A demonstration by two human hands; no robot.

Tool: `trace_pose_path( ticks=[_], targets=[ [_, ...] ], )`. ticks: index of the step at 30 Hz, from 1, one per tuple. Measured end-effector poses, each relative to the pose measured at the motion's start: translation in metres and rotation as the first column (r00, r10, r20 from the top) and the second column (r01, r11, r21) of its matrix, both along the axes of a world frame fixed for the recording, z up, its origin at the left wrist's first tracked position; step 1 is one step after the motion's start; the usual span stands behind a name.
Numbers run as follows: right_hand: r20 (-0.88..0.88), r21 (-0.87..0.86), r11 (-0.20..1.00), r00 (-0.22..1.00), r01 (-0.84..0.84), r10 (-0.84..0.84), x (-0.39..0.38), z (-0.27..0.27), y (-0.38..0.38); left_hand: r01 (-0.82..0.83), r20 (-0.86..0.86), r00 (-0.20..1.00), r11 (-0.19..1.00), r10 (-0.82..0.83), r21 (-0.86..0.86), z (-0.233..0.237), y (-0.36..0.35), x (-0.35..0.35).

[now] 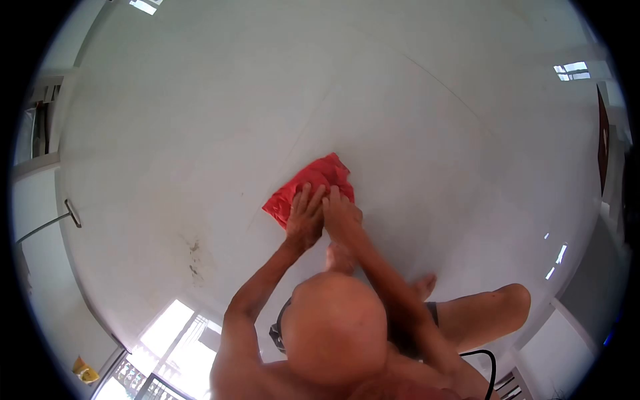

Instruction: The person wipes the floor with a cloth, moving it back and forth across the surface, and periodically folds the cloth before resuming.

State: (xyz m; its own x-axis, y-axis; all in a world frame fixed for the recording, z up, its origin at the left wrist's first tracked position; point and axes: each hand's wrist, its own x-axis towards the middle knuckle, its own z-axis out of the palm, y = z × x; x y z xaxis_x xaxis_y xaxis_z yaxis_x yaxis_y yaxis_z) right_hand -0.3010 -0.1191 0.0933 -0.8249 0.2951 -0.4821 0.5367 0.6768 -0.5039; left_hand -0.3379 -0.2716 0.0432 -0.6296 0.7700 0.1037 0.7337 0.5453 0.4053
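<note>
A crumpled red cloth lies on the pale, glossy floor in front of me. My left hand rests flat on its near edge, fingers stretched and slightly apart. Right beside it, my right hand presses down on the cloth with its fingers bent and close together, their tips partly hidden. The two hands touch or nearly touch at the thumbs. Just behind them one bare foot shows on the floor.
Dark smudges mark the floor to the left. A long-handled T-shaped tool stands near the left wall. A yellow bag is at the lower left. A black cable curves at the lower right, and a bent knee sticks out right.
</note>
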Motion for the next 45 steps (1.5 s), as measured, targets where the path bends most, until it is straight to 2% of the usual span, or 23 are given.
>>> trace_pose_path(
  ticks=[1, 4, 7, 9, 11, 13, 15, 17, 19, 22, 24, 26, 27, 28, 29, 30, 32, 34, 37, 38, 39, 41, 45],
  targets=[
    [0.028, 0.009, 1.000, 0.999, 0.026, -0.026, 0.008, 0.002, 0.000, 0.029, -0.006, 1.000, 1.000, -0.030, -0.007, 0.000, 0.001, 0.005],
    [-0.327, 0.154, 0.987, 0.945, 0.046, 0.007, 0.013, -0.034, -0.006, 0.029, -0.015, 0.999, 0.999, -0.030, -0.037, -0.008, 0.004, 0.000],
    [-0.230, 0.135, 0.990, 0.973, 0.048, -0.016, -0.020, -0.023, 0.002, -0.023, 0.043, 0.999, 0.990, 0.029, -0.138, -0.010, 0.014, -0.022],
    [-0.421, 0.217, 0.975, 0.905, 0.042, 0.055, -0.044, -0.064, 0.008, -0.050, 0.052, 0.997, 0.980, 0.061, -0.190, -0.012, 0.030, -0.047],
    [-0.312, 0.198, 0.978, 0.950, 0.059, 0.006, -0.081, -0.052, 0.019, -0.107, -0.069, 0.993, 0.987, 0.100, -0.116, -0.017, 0.044, -0.075],
    [-0.216, 0.324, 0.945, 0.969, -0.042, 0.117, -0.110, -0.016, 0.035, -0.140, -0.133, 0.983, 0.987, 0.129, -0.079, -0.015, 0.063, -0.103],
    [-0.326, 0.273, 0.962, 0.942, 0.008, 0.085, -0.133, -0.051, 0.051, -0.159, -0.193, 0.969, 0.987, 0.152, -0.020, -0.020, 0.081, -0.125],
    [-0.309, 0.162, 0.986, 0.951, 0.022, 0.030, -0.141, -0.048, 0.072, -0.180, -0.205, 0.964, 0.983, 0.171, -0.027, -0.018, 0.097, -0.136],
    [-0.157, 0.004, 0.999, 0.987, 0.047, -0.046, -0.144, -0.017, 0.094, -0.190, -0.193, 0.964, 0.982, 0.182, -0.023, -0.008, 0.111, -0.146],
    [-0.085, 0.098, 0.985, 0.985, -0.143, 0.151, -0.129, 0.019, 0.116, -0.189, -0.187, 0.964, 0.982, 0.189, 0.021, -0.009, 0.118, -0.160],
    [0.062, 0.156, 0.941, 0.954, -0.299, 0.293, -0.104, 0.047, 0.155, -0.158, -0.200, 0.966, 0.986, 0.164, 0.048, -0.019, 0.136, -0.158],
    [0.379, 0.306, 0.753, 0.801, -0.582, 0.464, -0.082, 0.061, 0.206, -0.123, -0.176, 0.976, 0.990, 0.132, 0.064, -0.019, 0.158, -0.157],
    [0.421, 0.319, 0.740, 0.788, -0.592, 0.449, -0.063, 0.079, 0.233, -0.106, -0.164, 0.980, 0.992, 0.116, 0.069, -0.017, 0.167, -0.154],
    [0.607, 0.322, 0.636, 0.669, -0.701, 0.430, -0.052, 0.117, 0.250, -0.104, -0.167, 0.979, 0.992, 0.114, 0.071, -0.017, 0.173, -0.152],
    [0.528, 0.332, 0.757, 0.776, -0.563, 0.346, -0.028, 0.143, 0.272, -0.102, -0.172, 0.979, 0.992, 0.113, 0.075, -0.014, 0.172, -0.150],
    [0.492, 0.428, 0.689, 0.791, -0.584, 0.365, 0.000, 0.147, 0.307, -0.101, -0.177, 0.978, 0.992, 0.113, 0.074, -0.015, 0.177, -0.149],
    [0.533, 0.480, 0.744, 0.828, -0.465, 0.173, 0.025, 0.217, 0.318, -0.079, -0.154, 0.983, 0.989, 0.097, 0.124, -0.016, 0.176, -0.150],
    [0.412, 0.591, 0.729, 0.906, -0.345, 0.095, 0.078, 0.212, 0.354, -0.051, -0.159, 0.984, 0.987, 0.076, 0.155, -0.022, 0.175, -0.151],
    [0.300, 0.574, 0.805, 0.953, -0.148, -0.038, 0.113, 0.213, 0.340, 0.050, -0.189, 0.982, 0.982, -0.015, 0.182, -0.029, 0.172, -0.156],
    [0.325, 0.471, 0.878, 0.941, -0.081, -0.088, 0.119, 0.197, 0.335, 0.102, -0.182, 0.981, 0.977, -0.067, 0.189, -0.030, 0.170, -0.157],
    [0.315, 0.429, 0.899, 0.947, -0.085, -0.061, 0.125, 0.173, 0.329, 0.149, -0.172, 0.978, 0.969, -0.116, 0.198, -0.029, 0.169, -0.154],
    [0.208, 0.256, 0.967, 0.977, 0.001, -0.056, 0.122, 0.125, 0.305, 0.228, -0.160, 0.967, 0.950, -0.197, 0.212, -0.027, 0.169, -0.149],
    [0.041, 0.055, 0.998, 0.999, 0.010, -0.012, 0.036, 0.083, 0.215, 0.338, -0.111, 0.940, 0.919, -0.321, 0.205, -0.012, 0.159, -0.150]
  ],
)
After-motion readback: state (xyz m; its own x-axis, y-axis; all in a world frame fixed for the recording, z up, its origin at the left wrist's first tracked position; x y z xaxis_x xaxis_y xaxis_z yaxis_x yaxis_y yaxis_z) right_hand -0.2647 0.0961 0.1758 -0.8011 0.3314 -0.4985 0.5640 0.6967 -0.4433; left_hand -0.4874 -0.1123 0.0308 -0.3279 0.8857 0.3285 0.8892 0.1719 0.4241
